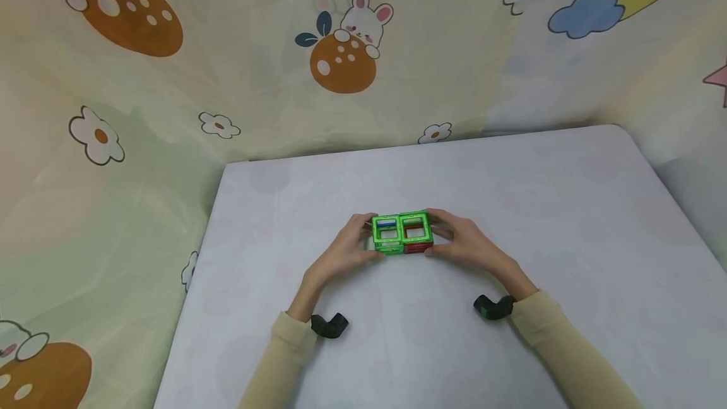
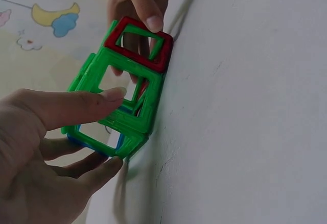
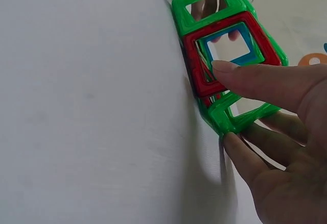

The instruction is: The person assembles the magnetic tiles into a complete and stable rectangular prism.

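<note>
A block built of two joined cubes of magnetic tiles [image 1: 401,219] stands on the white table, its square frames green, red and blue. My left hand [image 1: 345,245] grips its left end, thumb on the near face and fingers round the far side. At the other end my right hand [image 1: 467,242] holds it the same way. In the left wrist view the left thumb [image 2: 87,106] lies across a green tile [image 2: 107,60]. The right wrist view has the right thumb [image 3: 271,81] pressed on a red tile [image 3: 199,71]. Some back tiles are hidden.
A white-covered table [image 1: 397,346] spreads around the hands. Behind it and to the left hangs a curtain [image 1: 255,68] printed with rabbits and flowers. Black curved pieces [image 1: 329,326] stick out at both wrists, beside the pale yellow sleeves [image 1: 568,346].
</note>
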`<state>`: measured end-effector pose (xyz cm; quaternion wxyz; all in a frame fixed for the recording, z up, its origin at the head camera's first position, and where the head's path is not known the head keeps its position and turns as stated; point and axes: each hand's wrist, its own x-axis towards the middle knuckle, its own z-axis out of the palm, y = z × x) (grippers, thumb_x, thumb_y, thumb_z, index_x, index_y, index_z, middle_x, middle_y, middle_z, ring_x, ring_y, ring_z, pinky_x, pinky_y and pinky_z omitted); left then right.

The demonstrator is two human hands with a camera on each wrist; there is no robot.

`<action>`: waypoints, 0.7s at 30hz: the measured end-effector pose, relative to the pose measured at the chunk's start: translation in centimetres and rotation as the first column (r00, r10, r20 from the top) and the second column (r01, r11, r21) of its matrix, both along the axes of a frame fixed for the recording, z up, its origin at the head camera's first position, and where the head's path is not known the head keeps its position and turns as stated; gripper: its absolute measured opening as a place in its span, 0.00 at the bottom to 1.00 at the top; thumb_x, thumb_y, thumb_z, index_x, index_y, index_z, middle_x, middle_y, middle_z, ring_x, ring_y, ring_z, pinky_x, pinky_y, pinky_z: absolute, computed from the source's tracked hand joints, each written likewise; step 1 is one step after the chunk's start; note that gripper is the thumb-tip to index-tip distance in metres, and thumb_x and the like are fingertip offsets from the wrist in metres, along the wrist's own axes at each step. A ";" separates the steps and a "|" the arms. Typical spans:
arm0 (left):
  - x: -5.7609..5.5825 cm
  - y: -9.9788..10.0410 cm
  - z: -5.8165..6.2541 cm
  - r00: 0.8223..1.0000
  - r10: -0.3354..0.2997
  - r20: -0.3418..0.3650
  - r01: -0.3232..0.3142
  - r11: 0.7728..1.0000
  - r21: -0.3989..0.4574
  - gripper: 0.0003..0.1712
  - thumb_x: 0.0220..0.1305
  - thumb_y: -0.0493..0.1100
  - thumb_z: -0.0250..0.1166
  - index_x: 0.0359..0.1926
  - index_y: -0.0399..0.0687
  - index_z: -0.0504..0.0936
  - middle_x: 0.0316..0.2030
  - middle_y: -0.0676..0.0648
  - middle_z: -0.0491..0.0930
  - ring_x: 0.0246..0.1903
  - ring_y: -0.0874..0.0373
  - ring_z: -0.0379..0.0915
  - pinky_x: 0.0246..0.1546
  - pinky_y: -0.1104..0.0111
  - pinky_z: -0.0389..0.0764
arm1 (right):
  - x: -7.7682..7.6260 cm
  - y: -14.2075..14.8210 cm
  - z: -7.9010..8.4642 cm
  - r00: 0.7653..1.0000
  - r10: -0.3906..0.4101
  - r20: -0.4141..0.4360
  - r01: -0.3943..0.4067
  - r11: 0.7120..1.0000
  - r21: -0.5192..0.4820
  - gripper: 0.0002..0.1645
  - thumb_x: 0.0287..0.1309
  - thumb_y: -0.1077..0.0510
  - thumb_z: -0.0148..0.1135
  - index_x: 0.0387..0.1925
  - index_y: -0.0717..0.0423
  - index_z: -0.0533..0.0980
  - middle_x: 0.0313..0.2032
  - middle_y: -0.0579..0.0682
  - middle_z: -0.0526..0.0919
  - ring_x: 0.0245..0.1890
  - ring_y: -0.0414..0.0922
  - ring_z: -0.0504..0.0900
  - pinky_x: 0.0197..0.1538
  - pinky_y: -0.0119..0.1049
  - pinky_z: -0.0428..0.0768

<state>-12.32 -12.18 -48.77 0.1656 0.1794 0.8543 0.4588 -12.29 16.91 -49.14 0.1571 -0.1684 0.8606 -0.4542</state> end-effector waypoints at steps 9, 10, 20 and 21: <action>-1.8 -0.1 -0.2 1.000 0.022 0.002 -0.022 0.999 -0.027 0.48 0.56 0.32 0.76 0.74 0.37 0.62 0.64 0.39 0.69 0.67 0.45 0.70 0.70 0.61 0.71 | -2.0 -0.1 0.1 1.000 0.018 0.026 -0.017 1.000 -0.023 0.50 0.55 0.62 0.76 0.76 0.59 0.62 0.74 0.64 0.66 0.68 0.62 0.74 0.67 0.53 0.76; -2.0 -0.1 -0.2 1.000 0.024 0.004 -0.024 0.999 -0.024 0.48 0.56 0.32 0.76 0.74 0.37 0.62 0.64 0.39 0.69 0.67 0.46 0.70 0.70 0.62 0.71 | -2.3 -0.1 0.0 0.999 0.016 0.033 -0.016 1.000 -0.018 0.50 0.55 0.62 0.76 0.76 0.59 0.62 0.74 0.63 0.66 0.69 0.62 0.74 0.67 0.53 0.76; -3.3 0.2 -0.6 1.000 0.003 -0.003 -0.003 1.000 -0.008 0.47 0.56 0.32 0.77 0.74 0.37 0.63 0.63 0.39 0.69 0.68 0.46 0.69 0.71 0.63 0.70 | -3.7 0.4 -0.1 0.997 0.005 0.080 -0.005 1.000 0.004 0.53 0.55 0.59 0.77 0.77 0.58 0.59 0.74 0.65 0.66 0.69 0.63 0.73 0.67 0.54 0.76; -3.4 0.3 -0.6 1.000 0.006 -0.001 -0.006 1.000 -0.005 0.48 0.56 0.32 0.77 0.74 0.37 0.63 0.63 0.39 0.69 0.68 0.46 0.69 0.71 0.63 0.70 | -3.7 0.4 -0.1 0.997 0.007 0.082 -0.007 1.000 0.002 0.53 0.55 0.59 0.77 0.78 0.58 0.59 0.74 0.65 0.66 0.69 0.63 0.73 0.67 0.54 0.75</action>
